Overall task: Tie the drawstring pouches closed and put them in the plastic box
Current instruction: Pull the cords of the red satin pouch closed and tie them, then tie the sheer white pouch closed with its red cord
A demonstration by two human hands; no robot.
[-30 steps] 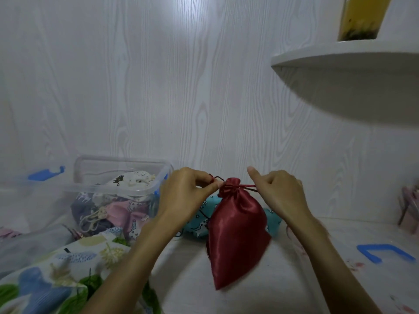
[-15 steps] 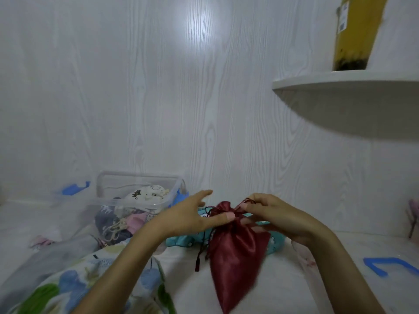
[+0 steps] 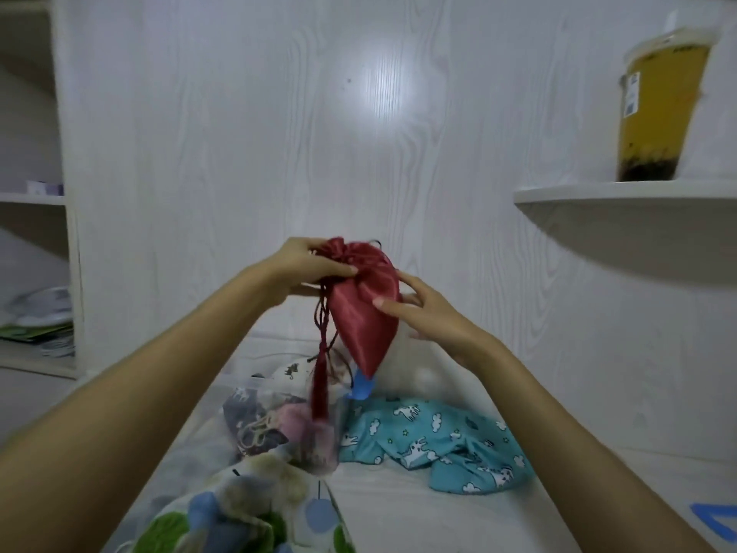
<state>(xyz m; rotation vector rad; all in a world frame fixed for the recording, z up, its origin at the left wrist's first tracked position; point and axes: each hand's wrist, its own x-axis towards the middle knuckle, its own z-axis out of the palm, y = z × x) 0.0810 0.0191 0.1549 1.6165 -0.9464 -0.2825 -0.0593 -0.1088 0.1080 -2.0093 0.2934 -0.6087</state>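
A red satin drawstring pouch [image 3: 365, 309] hangs in the air at the middle of the view, its neck gathered shut. My left hand [image 3: 309, 269] grips the gathered neck. Its dark red cords and tassel [image 3: 320, 393] dangle down over the clear plastic box [image 3: 279, 425], which holds several patterned pouches. My right hand [image 3: 422, 313] has its fingers spread, the thumb touching the pouch's right side. A teal pouch with white animals [image 3: 434, 445] lies on the white surface right of the box.
A floral cloth [image 3: 239, 512] lies at the bottom left. A wall shelf [image 3: 622, 193] at the right carries a yellow drink cup [image 3: 662, 109]. Open shelving [image 3: 36, 201] stands at the far left. A blue clip [image 3: 718, 520] lies at the bottom right.
The pouch has been lifted off the surface and swung left over the box. My left hand now grips the neck; my right hand has let go of the cord and opened.
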